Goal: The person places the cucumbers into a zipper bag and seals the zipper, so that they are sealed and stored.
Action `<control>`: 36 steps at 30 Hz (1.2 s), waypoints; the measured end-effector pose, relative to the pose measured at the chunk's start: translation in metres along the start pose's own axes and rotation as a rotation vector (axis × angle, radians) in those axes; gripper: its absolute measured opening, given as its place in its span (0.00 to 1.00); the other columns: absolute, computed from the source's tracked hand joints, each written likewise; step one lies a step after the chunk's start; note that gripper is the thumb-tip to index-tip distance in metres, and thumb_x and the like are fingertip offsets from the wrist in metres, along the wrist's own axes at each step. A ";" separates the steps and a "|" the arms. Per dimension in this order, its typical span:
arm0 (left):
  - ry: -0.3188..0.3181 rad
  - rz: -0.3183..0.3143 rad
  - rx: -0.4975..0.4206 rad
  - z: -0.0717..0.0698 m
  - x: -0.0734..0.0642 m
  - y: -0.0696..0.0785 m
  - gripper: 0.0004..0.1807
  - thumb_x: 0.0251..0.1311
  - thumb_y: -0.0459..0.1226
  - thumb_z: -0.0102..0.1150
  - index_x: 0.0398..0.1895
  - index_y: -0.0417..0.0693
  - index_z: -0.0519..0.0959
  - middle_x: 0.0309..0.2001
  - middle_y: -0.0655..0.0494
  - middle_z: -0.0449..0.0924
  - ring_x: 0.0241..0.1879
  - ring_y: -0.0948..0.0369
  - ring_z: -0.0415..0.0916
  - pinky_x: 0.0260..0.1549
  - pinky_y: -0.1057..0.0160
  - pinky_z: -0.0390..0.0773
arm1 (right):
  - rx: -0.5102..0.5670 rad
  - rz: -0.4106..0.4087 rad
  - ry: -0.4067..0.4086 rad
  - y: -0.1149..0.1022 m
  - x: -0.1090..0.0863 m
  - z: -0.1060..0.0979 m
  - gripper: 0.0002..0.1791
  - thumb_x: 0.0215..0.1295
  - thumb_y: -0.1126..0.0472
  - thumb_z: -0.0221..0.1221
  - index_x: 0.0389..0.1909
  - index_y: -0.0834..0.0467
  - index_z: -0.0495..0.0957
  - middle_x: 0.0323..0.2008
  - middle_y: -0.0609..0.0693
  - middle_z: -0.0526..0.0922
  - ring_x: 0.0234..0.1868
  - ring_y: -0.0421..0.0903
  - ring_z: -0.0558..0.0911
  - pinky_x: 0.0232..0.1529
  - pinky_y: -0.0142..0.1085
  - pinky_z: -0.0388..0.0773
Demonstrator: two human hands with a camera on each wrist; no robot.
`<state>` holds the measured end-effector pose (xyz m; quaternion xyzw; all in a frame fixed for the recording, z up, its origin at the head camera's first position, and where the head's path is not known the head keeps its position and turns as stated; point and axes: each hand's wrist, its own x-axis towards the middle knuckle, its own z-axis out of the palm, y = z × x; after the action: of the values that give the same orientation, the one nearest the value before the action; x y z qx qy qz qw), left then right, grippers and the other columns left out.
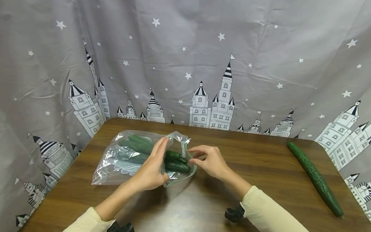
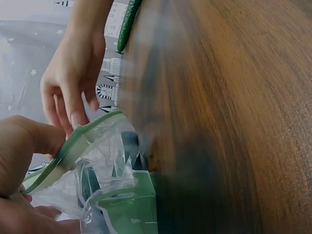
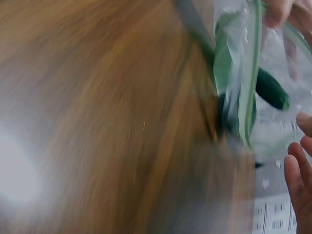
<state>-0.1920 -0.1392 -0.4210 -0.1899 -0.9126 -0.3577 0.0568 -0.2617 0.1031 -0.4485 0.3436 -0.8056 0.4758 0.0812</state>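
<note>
2+ cucumbers lie in a clear zip bag, which is on its side on the counter, left of ctr, mouth facing right. L hand pinches the green zip rim btwn thumb & fingers; R hand is at the mouth, thumb & fingers apart, holding nothing I can see; can't tell if a fingertip touches plastic. Step in hand is prob. sorting out the bag's mouth; next move seems to call for a light pinch on the free side of the rim w/ the L side kept steady. Bagged ones look dk green & smooth-ish thru crinkled, shiny film, exact no. unclear. 1 loose cucumber lies well apart at far right: long, slim, bumpy, dk green, slightly curved.
</note>
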 end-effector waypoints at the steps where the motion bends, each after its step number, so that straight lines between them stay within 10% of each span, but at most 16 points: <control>1: -0.003 -0.004 -0.005 0.000 -0.001 -0.001 0.69 0.35 0.20 0.67 0.84 0.42 0.40 0.83 0.44 0.38 0.62 0.40 0.71 0.41 0.57 0.82 | -0.008 0.004 -0.007 0.001 -0.003 -0.005 0.18 0.57 0.73 0.73 0.50 0.67 0.86 0.46 0.59 0.88 0.39 0.50 0.88 0.38 0.44 0.86; 36: 0.022 0.062 -0.040 -0.002 -0.006 -0.011 0.68 0.35 0.21 0.67 0.84 0.43 0.40 0.82 0.42 0.37 0.74 0.38 0.55 0.47 0.50 0.81 | -0.274 0.181 0.193 0.025 -0.118 -0.194 0.20 0.60 0.71 0.72 0.55 0.64 0.84 0.45 0.61 0.87 0.37 0.36 0.86 0.36 0.25 0.81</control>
<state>-0.1911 -0.1494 -0.4277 -0.2149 -0.8982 -0.3762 0.0741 -0.2268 0.3267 -0.4174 0.2081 -0.8789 0.3979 0.1608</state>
